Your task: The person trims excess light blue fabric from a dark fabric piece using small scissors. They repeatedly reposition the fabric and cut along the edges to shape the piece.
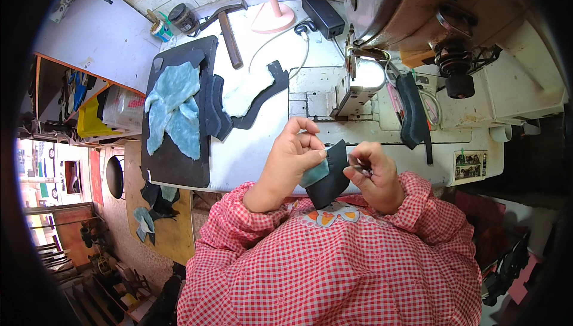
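1. Now both hands are gripping a dark fabric piece [330,177] w/ teal lining, at chest, over desk [250,153] edge: left hand [292,156] pinching its left edge, right hand [373,174] its right.
2. Sewing machine [406,9] is sitting just beyond; hammer [227,27] farther left.

A: We have the cut piece [330,177] between our left hand [290,162] and right hand [375,174], sewing machine [412,9] behind them.

B: Stacked pieces [176,111] lie left on the table [250,153], hammer [230,36] behind.
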`<action>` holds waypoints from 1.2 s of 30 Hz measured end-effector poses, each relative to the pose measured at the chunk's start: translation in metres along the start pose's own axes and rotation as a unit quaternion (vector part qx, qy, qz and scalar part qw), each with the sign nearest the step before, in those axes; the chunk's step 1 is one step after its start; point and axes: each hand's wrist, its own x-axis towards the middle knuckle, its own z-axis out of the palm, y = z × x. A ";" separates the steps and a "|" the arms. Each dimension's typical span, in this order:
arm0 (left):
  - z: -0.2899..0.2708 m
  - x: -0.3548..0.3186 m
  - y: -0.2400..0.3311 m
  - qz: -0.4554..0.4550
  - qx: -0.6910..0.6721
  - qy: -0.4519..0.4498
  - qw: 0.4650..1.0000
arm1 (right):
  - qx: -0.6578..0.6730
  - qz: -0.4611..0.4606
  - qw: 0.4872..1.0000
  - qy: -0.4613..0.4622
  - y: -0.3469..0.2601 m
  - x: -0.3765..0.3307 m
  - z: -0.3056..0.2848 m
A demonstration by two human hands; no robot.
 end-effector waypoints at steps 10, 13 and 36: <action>0.002 -0.003 0.004 -0.023 -0.006 -0.024 0.999 | -0.241 -0.058 0.968 -0.029 0.003 0.003 -0.013; 0.000 -0.004 0.008 -0.041 -0.003 -0.036 0.998 | -0.278 -0.091 0.956 -0.037 0.000 0.007 -0.017; -0.005 -0.009 0.015 -0.063 0.028 -0.099 0.993 | -0.274 -0.147 0.942 -0.127 -0.007 0.029 -0.026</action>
